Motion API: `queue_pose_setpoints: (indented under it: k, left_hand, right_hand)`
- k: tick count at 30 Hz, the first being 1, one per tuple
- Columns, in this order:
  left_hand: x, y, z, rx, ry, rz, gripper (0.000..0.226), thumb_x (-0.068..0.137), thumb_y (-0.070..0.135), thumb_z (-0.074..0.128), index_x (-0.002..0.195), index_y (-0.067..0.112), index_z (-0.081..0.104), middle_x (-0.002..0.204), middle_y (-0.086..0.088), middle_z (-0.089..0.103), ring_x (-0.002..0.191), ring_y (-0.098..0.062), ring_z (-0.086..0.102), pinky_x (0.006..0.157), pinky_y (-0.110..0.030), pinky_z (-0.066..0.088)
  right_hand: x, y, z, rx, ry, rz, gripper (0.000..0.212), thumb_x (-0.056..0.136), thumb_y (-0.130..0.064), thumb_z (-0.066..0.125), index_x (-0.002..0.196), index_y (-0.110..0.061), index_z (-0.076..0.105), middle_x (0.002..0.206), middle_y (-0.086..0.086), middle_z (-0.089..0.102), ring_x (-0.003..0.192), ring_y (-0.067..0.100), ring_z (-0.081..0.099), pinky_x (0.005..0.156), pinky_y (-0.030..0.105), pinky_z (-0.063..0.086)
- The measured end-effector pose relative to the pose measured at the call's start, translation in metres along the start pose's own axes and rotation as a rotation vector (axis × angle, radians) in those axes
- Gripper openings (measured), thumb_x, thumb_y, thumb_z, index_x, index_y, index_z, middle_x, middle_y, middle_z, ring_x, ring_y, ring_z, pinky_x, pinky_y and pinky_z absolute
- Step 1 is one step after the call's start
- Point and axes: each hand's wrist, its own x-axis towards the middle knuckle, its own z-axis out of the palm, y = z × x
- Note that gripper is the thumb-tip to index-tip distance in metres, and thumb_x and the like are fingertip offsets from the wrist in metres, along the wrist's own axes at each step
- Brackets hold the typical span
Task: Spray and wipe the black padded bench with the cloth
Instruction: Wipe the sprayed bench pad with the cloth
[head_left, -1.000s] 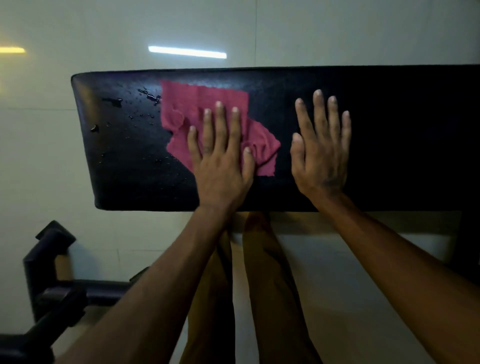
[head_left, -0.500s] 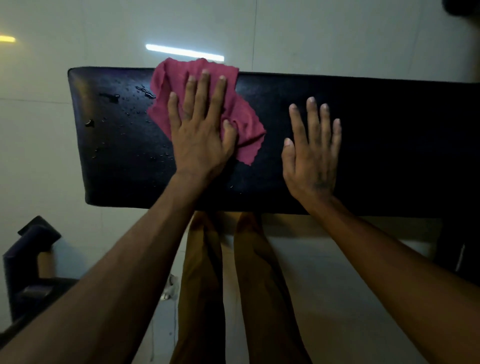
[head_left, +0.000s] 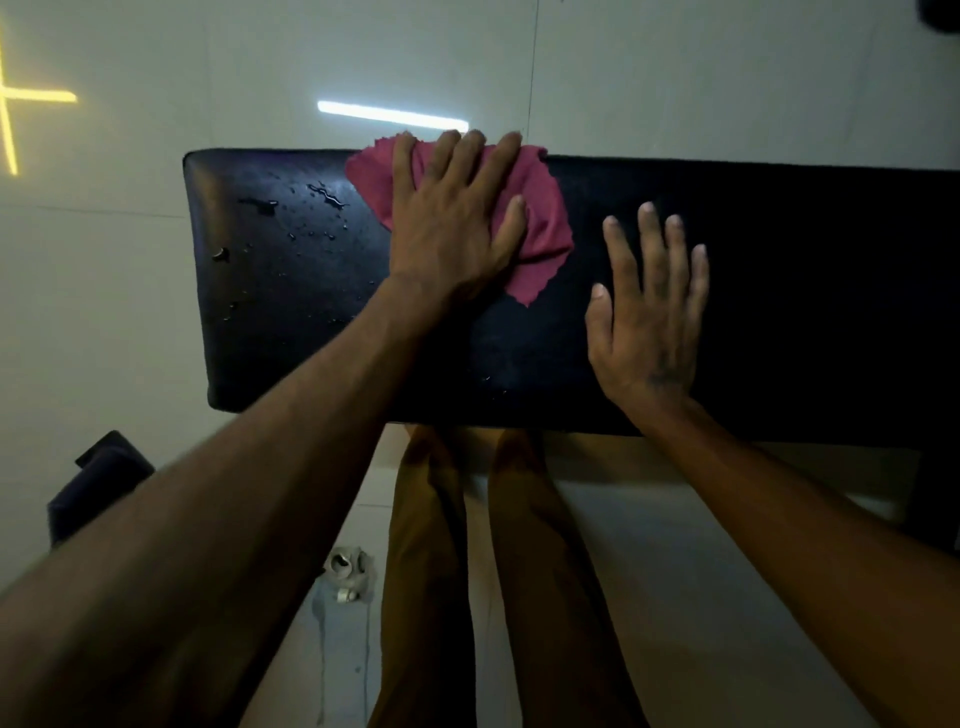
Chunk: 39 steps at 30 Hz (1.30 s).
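Our left hand (head_left: 457, 218) presses the thin, limp cloth (head_left: 540, 218) flat with spread fingers at the bench's (head_left: 805, 260) far edge; our right hand (head_left: 647, 317) lies flat beside it. We judge the cloth bunches easily on wet, slick padding, so a broad palm suits it.

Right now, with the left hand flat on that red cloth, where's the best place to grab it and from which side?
Probably the loose flap of the red cloth sticking out right of the left hand. Come from the right and near side with a pinching grip: that ruffled corner lies free on the bench, while the far edge sits under the fingers at the rim.
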Motion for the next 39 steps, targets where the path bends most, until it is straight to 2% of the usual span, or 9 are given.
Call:
queue_pose_setpoints:
  k: [3,9,14,16,20,25,32,36,39]
  left_hand:
    - [-0.01,-0.007,-0.007,-0.039,0.017,-0.078,0.063,0.1,0.049,0.029,0.155,0.02,0.031,0.153,-0.009,0.041,0.146,-0.027,0.032,0.125,-0.053,0.008]
    - [-0.052,-0.062,-0.007,-0.105,0.056,-0.283,0.066,0.1,0.043,0.031,0.161,0.02,0.017,0.168,-0.007,0.013,0.156,-0.024,0.009,0.126,-0.056,0.001]
    - [-0.044,-0.064,-0.007,-0.091,0.048,-0.378,0.066,0.095,0.038,0.03,0.157,0.018,0.024,0.166,-0.01,0.02,0.156,-0.029,0.009,0.122,-0.065,0.0]
    - [-0.034,-0.046,-0.01,-0.055,0.012,-0.311,0.065,0.096,0.039,0.027,0.158,0.019,0.024,0.166,-0.009,0.018,0.156,-0.03,0.008,0.122,-0.065,-0.001]
    - [-0.013,0.002,-0.011,-0.048,-0.051,0.036,0.063,0.096,0.04,0.029,0.157,0.022,0.027,0.163,-0.003,0.03,0.152,-0.024,0.022,0.123,-0.062,0.002]
    - [-0.001,-0.028,-0.016,-0.027,-0.013,0.119,0.058,0.095,0.039,0.033,0.147,0.015,0.041,0.141,-0.008,0.051,0.127,-0.026,0.046,0.117,-0.045,0.024]
    - [-0.018,-0.156,-0.036,-0.034,0.018,-0.172,0.046,0.094,0.034,0.03,0.114,0.003,0.058,0.11,-0.022,0.061,0.101,-0.033,0.053,0.096,-0.044,0.036]
    - [-0.035,-0.169,-0.031,-0.05,0.069,-0.298,0.04,0.095,0.027,0.034,0.122,0.007,0.057,0.12,-0.017,0.059,0.115,-0.033,0.049,0.108,-0.049,0.034]
    - [-0.035,-0.14,-0.024,-0.063,0.091,-0.323,0.04,0.095,0.028,0.037,0.129,0.012,0.053,0.13,-0.008,0.055,0.127,-0.028,0.043,0.119,-0.052,0.021]
  right_hand:
    - [0.003,-0.004,-0.007,0.015,-0.046,0.016,0.059,0.104,-0.035,0.034,0.161,-0.02,0.024,0.169,0.012,0.017,0.156,0.033,0.012,0.126,0.053,0.006]
    - [0.0,-0.004,-0.006,0.044,-0.122,0.013,0.062,0.104,-0.037,0.029,0.162,-0.021,0.016,0.17,0.011,0.009,0.157,0.032,0.005,0.126,0.054,0.002]
    - [-0.006,-0.012,0.002,0.019,-0.094,0.061,0.062,0.104,-0.036,0.03,0.162,-0.021,0.015,0.17,0.011,0.009,0.157,0.033,0.005,0.126,0.054,0.001]
    - [-0.004,-0.021,0.003,0.024,-0.082,0.099,0.062,0.104,-0.035,0.031,0.162,-0.02,0.016,0.17,0.012,0.01,0.157,0.034,0.005,0.125,0.056,0.002]
    - [-0.003,-0.028,0.0,0.003,-0.082,0.135,0.063,0.104,-0.034,0.031,0.163,-0.021,0.014,0.17,0.013,0.008,0.157,0.034,0.005,0.126,0.057,0.003]
    - [-0.002,-0.021,0.0,0.01,-0.123,0.105,0.063,0.105,-0.036,0.029,0.163,-0.023,0.01,0.171,0.011,0.004,0.157,0.033,0.002,0.126,0.056,0.002]
    - [-0.005,-0.021,0.002,-0.006,-0.101,0.12,0.063,0.105,-0.037,0.029,0.163,-0.024,0.009,0.171,0.011,0.004,0.157,0.033,0.003,0.126,0.056,0.003]
    - [-0.004,-0.025,0.001,-0.007,-0.104,0.129,0.063,0.105,-0.035,0.03,0.163,-0.022,0.011,0.171,0.012,0.005,0.157,0.034,0.002,0.126,0.057,0.004]
    - [-0.004,-0.029,0.001,-0.019,-0.102,0.147,0.063,0.105,-0.034,0.029,0.163,-0.021,0.01,0.171,0.013,0.004,0.157,0.035,0.002,0.125,0.06,0.004]
